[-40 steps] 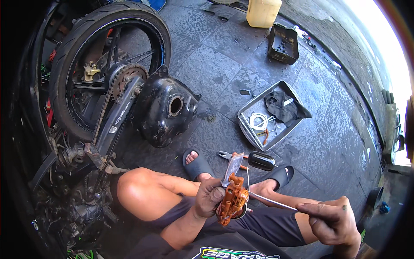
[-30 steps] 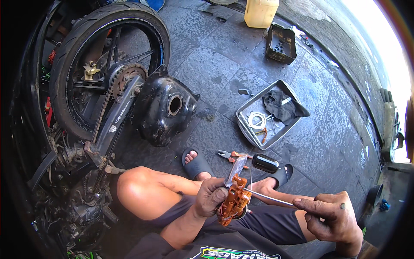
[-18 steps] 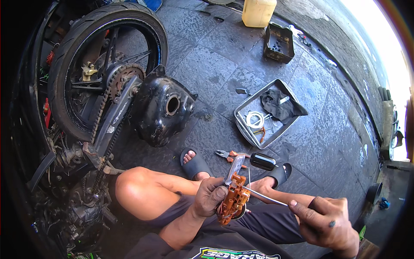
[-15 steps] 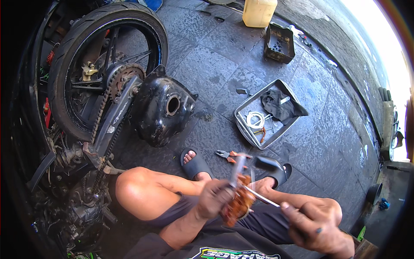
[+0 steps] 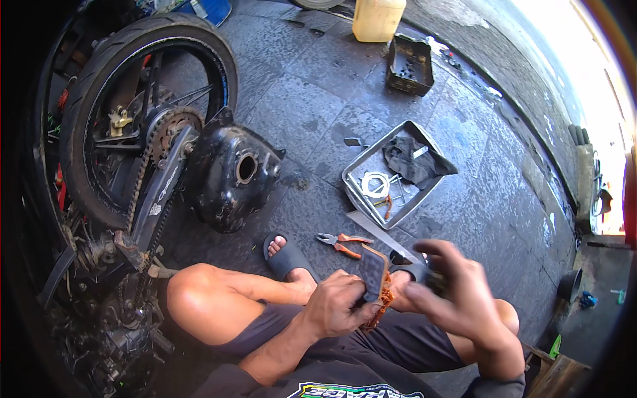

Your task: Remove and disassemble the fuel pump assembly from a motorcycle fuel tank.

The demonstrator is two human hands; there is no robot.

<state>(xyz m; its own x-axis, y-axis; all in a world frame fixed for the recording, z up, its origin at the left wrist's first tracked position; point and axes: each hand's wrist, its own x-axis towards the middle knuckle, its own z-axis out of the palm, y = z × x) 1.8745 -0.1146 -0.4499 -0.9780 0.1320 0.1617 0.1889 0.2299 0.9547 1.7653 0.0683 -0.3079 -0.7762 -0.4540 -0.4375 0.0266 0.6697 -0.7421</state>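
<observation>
My left hand [image 5: 335, 302] is closed around a ribbed orange-brown part [image 5: 379, 308], held over my lap. A flat grey rectangular piece [image 5: 375, 272] with an orange-brown edge stands up from the grip, its joint hidden by my fingers. To the right, my right hand [image 5: 458, 292] is raised and smeared by motion, its fingers curved and apart from the part. Something dark and blurred [image 5: 434, 280] shows by its fingertips. A pale metal strip [image 5: 378, 233], also blurred, slants toward this hand; whether I hold it is unclear.
Orange-handled pliers [image 5: 344, 243] lie by my sandals. Beyond, a grey tray [image 5: 350, 171] holds a black cloth, a white ring and small parts. A black tank [image 5: 229, 176] and motorcycle wheel [image 5: 222, 69] stand left. A black box [image 5: 409, 85] and yellowish canister [image 5: 378, 20] are farther off.
My right hand has risen away from the part, where it held a thin metal rod against it. The part has turned in my left hand. The whole view has shifted slightly.
</observation>
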